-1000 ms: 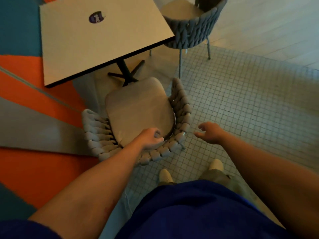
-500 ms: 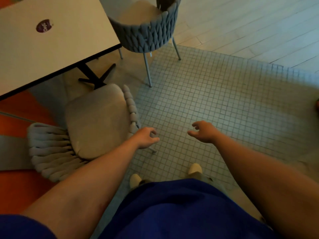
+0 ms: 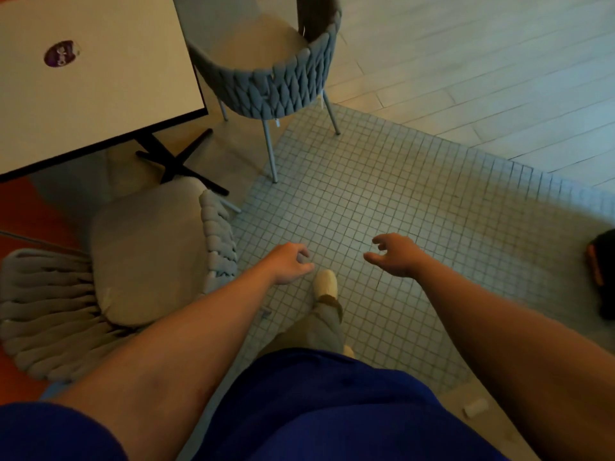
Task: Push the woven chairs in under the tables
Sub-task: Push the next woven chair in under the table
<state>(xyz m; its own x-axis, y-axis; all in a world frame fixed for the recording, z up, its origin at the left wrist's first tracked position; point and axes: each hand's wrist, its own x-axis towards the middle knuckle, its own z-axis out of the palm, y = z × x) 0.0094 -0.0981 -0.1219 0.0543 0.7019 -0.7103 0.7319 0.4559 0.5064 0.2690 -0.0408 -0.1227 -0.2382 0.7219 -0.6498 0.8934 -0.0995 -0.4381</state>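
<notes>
Two woven chairs flank one corner of the table (image 3: 100,78).

**Near chair** (image 3: 146,257): lower left, with its seat cushion facing the table's near edge. The seat front is just beside the cross-shaped pedestal base (image 3: 173,158) and appears barely under the top.

**Far chair** (image 3: 266,84): at the table's right-hand side, with its woven back turned to the mosaic floor (image 3: 416,201). One side of the seat is hidden behind the table corner.

**Left grip** (image 3: 289,264): loosely curled and holding nothing, near the near chair's woven arm but not touching it.

**Right grip** (image 3: 396,254): fingers spread and half bent, empty, over bare tiles.

**Handling, as judged:** the thin metal legs and rope weave suggest a light, stiff frame that should slide rather than need lifting. The weave is soft and would give under the fingers, so the firm top rim of the back is the better hold, one grip at each side. The cushion looks loose and would shift if pushed.

**Obstacles:** the pedestal feet may stop a chair leg. Tile joints and the seam with the plank floor (image 3: 466,61) may catch legs. The person's shoe (image 3: 326,282) stands between the grips. A dark object (image 3: 602,277) lies at the right edge, well apart; it cannot be identified.
</notes>
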